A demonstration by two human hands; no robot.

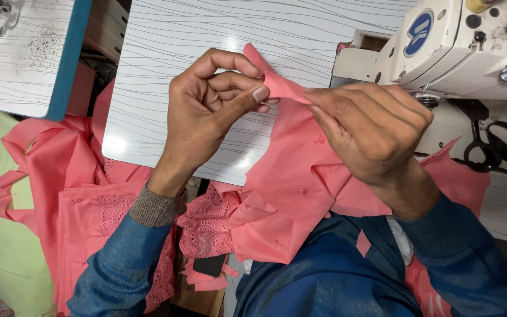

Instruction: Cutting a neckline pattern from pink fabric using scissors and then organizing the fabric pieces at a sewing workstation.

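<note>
The pink cloth [291, 188] is thin and creased, with small stitched flowers, draped from the white table [165, 111] into the lap. The left hand [206, 111] and right hand [371, 126] pinch its folded top edge between them, close together.
</note>
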